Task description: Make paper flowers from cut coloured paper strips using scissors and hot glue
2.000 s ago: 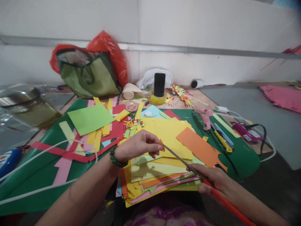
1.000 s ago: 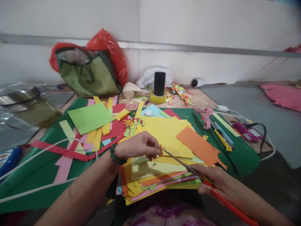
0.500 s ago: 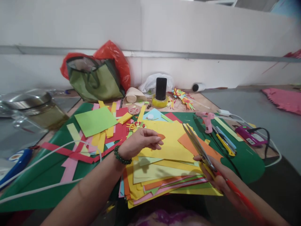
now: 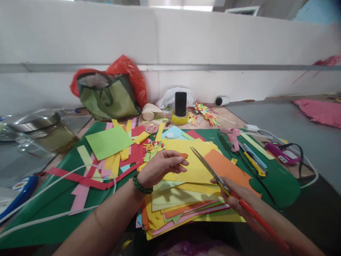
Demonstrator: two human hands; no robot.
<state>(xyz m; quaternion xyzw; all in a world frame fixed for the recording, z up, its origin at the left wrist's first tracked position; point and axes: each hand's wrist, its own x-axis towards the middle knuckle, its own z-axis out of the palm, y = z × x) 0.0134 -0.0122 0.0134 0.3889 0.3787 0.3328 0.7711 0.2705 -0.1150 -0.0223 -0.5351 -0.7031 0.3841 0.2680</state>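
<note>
My left hand (image 4: pixel 167 165), with a green bead bracelet at the wrist, pinches a small orange paper piece (image 4: pixel 183 155) between thumb and fingers. In my right hand (image 4: pixel 232 193) is a pair of scissors (image 4: pixel 210 169) with red and yellow handles. Its blades look nearly closed and point up and left, a little to the right of the orange piece. Below both hands lies a stack of coloured paper sheets (image 4: pixel 173 197), yellow on top. An orange sheet (image 4: pixel 226 167) rests at the stack's right side, partly behind the scissors.
Paper strips (image 4: pixel 87 181) and a light green sheet (image 4: pixel 109 141) lie left on the green mat (image 4: pixel 58 202). To the right are a pink glue gun (image 4: pixel 232 137), a yellow cutter (image 4: pixel 255 163) and a purple device (image 4: pixel 283 153). Behind stand a phone (image 4: pixel 180 104) and a green bag (image 4: pixel 109 97).
The scissors have moved left and their blades have come closer together. My left hand still pinches the orange piece, nearly in place. The view has tilted slightly upward.
</note>
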